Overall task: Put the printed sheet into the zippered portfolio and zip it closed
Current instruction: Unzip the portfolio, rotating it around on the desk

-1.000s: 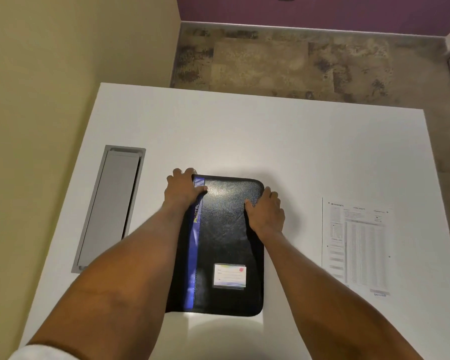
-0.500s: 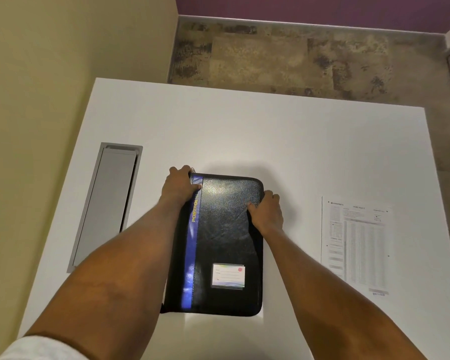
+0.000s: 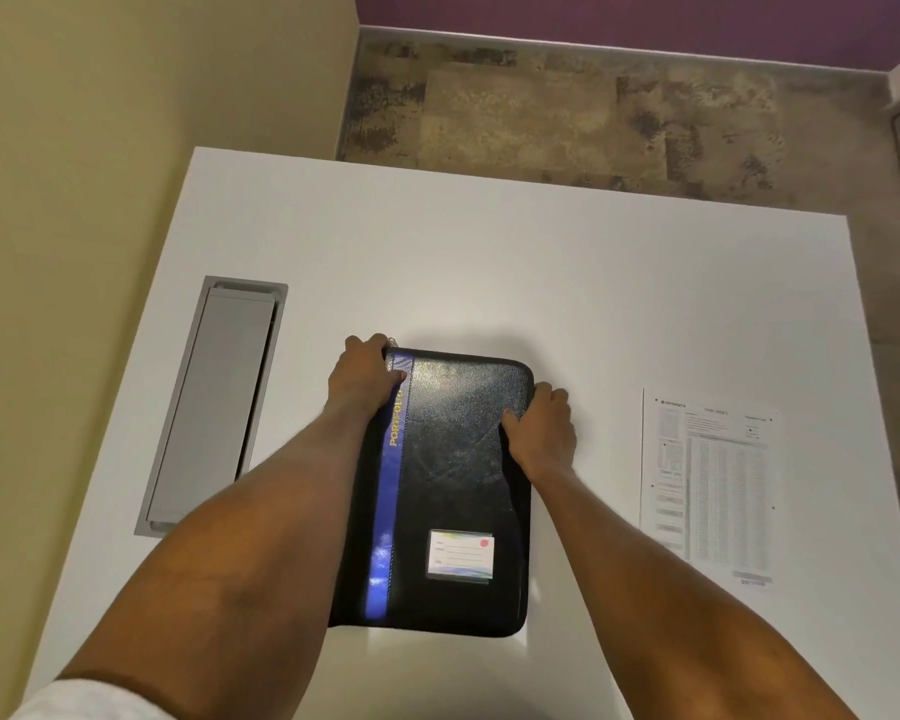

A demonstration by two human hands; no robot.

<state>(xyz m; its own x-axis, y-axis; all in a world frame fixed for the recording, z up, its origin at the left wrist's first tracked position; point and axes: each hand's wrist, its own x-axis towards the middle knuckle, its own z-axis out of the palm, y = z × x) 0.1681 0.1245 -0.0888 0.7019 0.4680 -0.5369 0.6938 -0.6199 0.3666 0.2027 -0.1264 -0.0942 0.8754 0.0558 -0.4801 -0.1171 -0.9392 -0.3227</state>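
Soft overhead light, glare on the glossy portfolio [image 3: 453, 459], faint shadows on the table [image 3: 489, 262], wide-angle edge bending.

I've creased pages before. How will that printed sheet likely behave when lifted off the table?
The printed sheet lies fully flat on the smooth table, so its edge is probably hard to catch; it may slide first. Seemingly one thin page, it would likely droop.

Left grip [image 3: 365, 379] and right grip [image 3: 541, 433] reach forward, fingers curled (thumbs pointing inward).

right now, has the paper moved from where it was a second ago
no, the paper lies at the same spot beside the table's right edge, untouched.
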